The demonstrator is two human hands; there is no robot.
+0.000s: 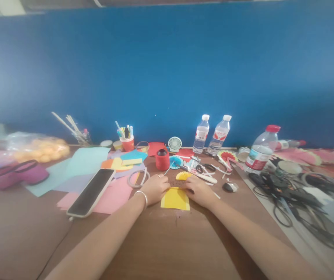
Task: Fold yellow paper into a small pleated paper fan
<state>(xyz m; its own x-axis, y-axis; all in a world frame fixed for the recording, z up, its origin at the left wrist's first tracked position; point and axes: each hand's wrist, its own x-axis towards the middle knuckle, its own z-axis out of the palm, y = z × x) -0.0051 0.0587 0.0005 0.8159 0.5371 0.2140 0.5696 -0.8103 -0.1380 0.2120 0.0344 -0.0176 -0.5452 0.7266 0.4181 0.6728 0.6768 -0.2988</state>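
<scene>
A small sheet of yellow paper (175, 199) lies on the table, its far edge raised in a narrow fold. My left hand (155, 189) holds the far left corner, fingers bent in and pressed on the fold. At the far right corner, my right hand (201, 190) grips the same sheet with its fingers curled. A yellow pleated paper fan (183, 176) sits just beyond my right fingers. Behind my left hand stands a red container with a dark top (162, 160). A blue pleated paper rosette (176, 162) lies beside it.
A phone (92, 192) rests on coloured paper sheets (117, 196) at left. Scissors (204, 168) and paper scraps lie beyond my right hand, near a computer mouse (230, 187). Water bottles (201, 134) stand at the back; a larger bottle (262, 149) and tangled cables (286, 194) are at right.
</scene>
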